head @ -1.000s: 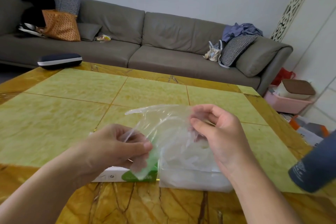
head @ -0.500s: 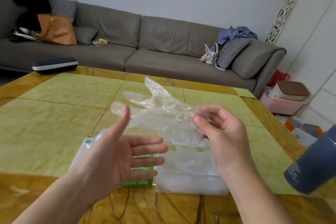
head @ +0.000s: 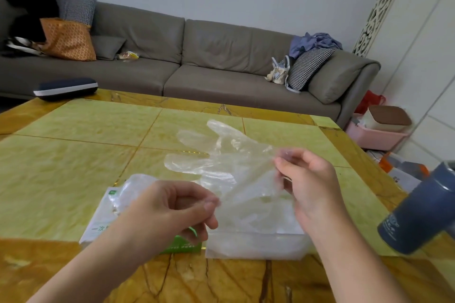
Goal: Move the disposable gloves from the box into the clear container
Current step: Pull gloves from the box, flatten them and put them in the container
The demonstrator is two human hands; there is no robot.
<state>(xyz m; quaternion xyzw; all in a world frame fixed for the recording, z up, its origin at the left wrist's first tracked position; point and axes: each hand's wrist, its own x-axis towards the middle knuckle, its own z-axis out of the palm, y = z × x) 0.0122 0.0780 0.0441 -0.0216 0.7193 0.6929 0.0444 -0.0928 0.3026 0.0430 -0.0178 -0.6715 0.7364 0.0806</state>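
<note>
While a clear disposable glove is held spread in the air above the bench, its cuff end is pinched at two spots: by the curled thumb and fingers of the left hand at the lower edge, and by the fingertips of the right hand a bit higher and further right. So both hands are closed on the same glove, nothing loose about either grip. The glove's finger tubes are pointed away and to the left, toward the middle of the bench.

Right below the glove, close to the near edge, a clear container can be seen with more crumpled see-through gloves piled in it. Just beside it on the left, touching or nearly so, a white and green glove box is laid flat, with a puff of plastic poking out of its top; part of the box is covered by the left hand.

Over at the far left corner a dark case with a white stripe is sitting. A dark grey bottle is seen tilted at the right edge of the view; what it's resting on can't be made out. A grey sofa is stretched behind the bench.
</note>
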